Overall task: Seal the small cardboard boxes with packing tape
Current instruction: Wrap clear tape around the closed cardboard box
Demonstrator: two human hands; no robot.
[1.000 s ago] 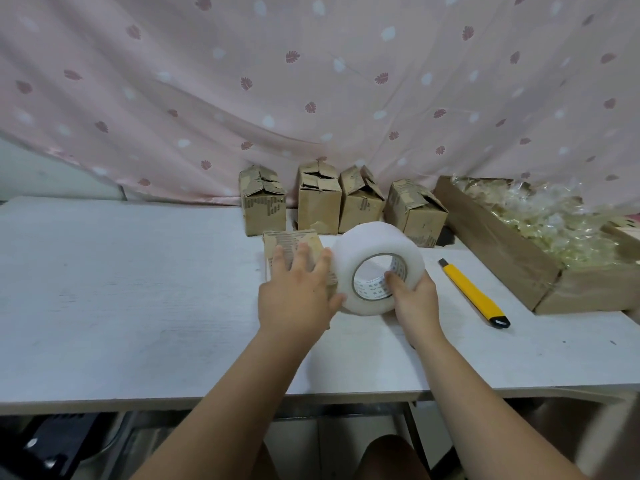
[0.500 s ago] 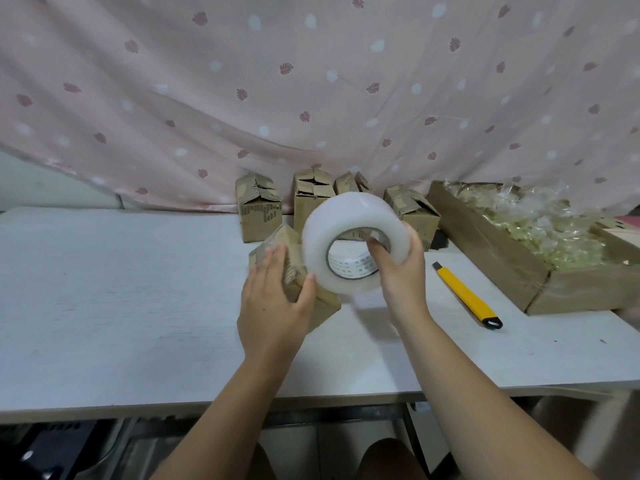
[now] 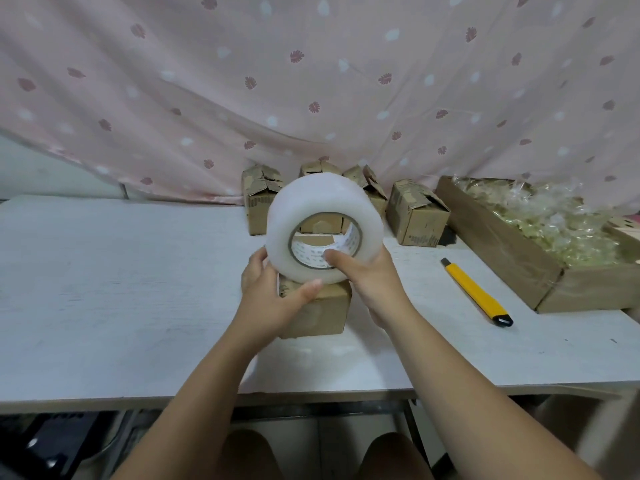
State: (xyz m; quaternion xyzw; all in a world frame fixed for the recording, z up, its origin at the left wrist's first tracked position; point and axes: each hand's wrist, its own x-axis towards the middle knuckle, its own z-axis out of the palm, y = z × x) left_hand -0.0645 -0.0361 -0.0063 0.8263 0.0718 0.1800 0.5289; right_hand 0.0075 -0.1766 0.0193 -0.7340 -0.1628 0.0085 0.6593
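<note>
Our left hand (image 3: 266, 301) and right hand (image 3: 375, 289) both have a curled grip on the fat, round, milky white tape roll (image 3: 304, 206), the right thumb poked in its hole. It sits just over a small brown cardboard box (image 3: 323, 311) on the pale counter (image 3: 104, 289). Farther back, a long open box (image 3: 498, 244) holds crinkly clear bags (image 3: 557, 223).

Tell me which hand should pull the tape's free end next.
Left, probably. The right hand carries the tape roll with its thumb through the core; the left hand has its fingers on the roll's outer wrap, above the box.
</note>
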